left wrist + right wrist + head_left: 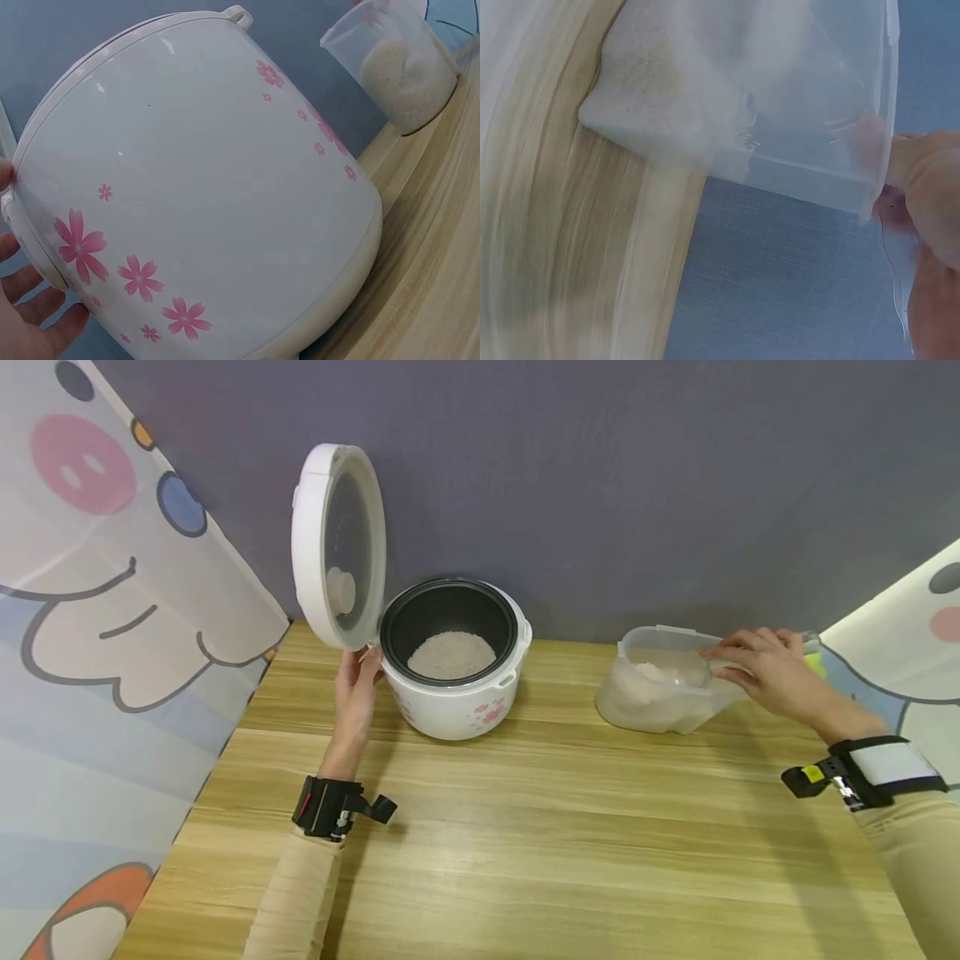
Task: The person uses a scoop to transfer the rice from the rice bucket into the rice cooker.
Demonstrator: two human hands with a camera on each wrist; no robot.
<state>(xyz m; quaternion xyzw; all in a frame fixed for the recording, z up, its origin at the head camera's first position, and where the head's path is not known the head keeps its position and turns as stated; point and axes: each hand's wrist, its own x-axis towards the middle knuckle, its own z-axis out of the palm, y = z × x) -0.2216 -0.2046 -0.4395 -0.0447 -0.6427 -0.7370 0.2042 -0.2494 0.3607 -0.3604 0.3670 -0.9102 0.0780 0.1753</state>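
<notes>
A white rice cooker (457, 710) with pink flowers stands with its lid (309, 543) swung up on the left. White rice (452, 655) covers the bottom of its black inner pot (450, 602). My left hand (355, 685) touches the cooker's left side, under the raised lid; in the left wrist view its fingers (45, 306) lie loosely spread beside the side fitting. To the right, a translucent plastic container (652, 706) holds more rice. My right hand (765, 672) pinches the container's right-hand rim, one fingertip showing through the clear wall in the right wrist view.
The wooden table (525, 843) ends at a dark grey wall (562, 485) behind the cooker and container. Cartoon-printed panels (75, 610) flank it on both sides. Something clear and yellow-green (814, 662) shows partly behind the right hand.
</notes>
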